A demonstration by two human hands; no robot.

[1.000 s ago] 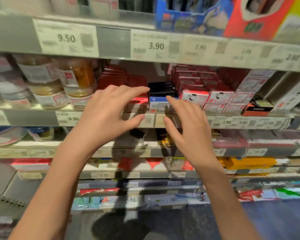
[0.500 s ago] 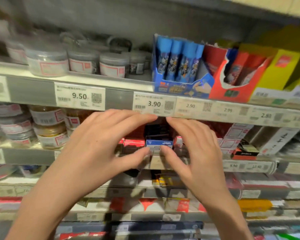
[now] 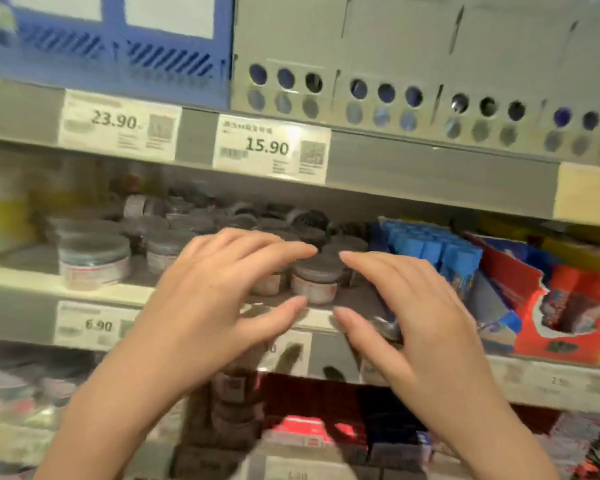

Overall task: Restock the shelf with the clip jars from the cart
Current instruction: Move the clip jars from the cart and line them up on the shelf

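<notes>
Clip jars (image 3: 314, 284) stand in rows on the shelf (image 3: 94, 295), and the front one, a small clear tub with a flat lid and a label band, is my landmark here. It sits at the shelf's front edge, I judge so that its label faces the aisle. My left hand (image 3: 215, 306) is just to the left of that jar and my right hand (image 3: 409, 313) just to its right, both with fingers spread and slightly arched, holding nothing; index fingertips hover above the lid and thumbs below it near the shelf lip, so the jar lies in the gap between the two hands, not gripped. I take this cupped pose as readiness to square up or push the row back, though blur keeps me from telling whether any finger touches it. Left of the jar stands a wider tub (image 3: 94, 263); right of it, blue sticks (image 3: 433, 251) in a torn display box (image 3: 568, 327). Above it hangs a price tag (image 3: 272, 147) reading 15.90. No cart is in view.
</notes>
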